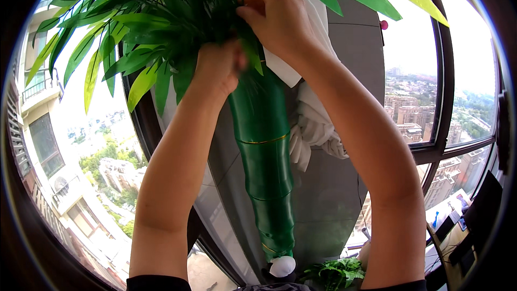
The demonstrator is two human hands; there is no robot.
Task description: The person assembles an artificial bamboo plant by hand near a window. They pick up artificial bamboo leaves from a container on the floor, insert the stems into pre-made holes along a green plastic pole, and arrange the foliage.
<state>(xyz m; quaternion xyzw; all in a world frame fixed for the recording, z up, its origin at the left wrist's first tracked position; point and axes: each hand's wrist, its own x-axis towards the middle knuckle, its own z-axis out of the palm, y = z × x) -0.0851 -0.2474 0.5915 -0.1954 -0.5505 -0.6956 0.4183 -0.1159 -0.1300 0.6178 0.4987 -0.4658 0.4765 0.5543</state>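
1. The fake plant's green trunk (264,145) is standing upright in front of a grey pillar (344,75), running from the leaves (134,37) at the top down toward a white foot (283,265) near the floor.
2. The left hand (218,67) is closing into a fist around the top of the trunk, right under the leaves. Looks like it's doing the steadying, so I'd be keeping that grip firm and low on the crown.
3. The right hand (277,19) is pinching in among the leaf stems higher up, fingers curled shut on something thin; can't tell which stem exactly.
4. I'd be working 1 stem at a time here, since yanking could tip the whole trunk.
5. White cloth (315,124) is hanging just behind the trunk, near enough to snag.
6. Windows (431,97) on both sides are showing city way below.
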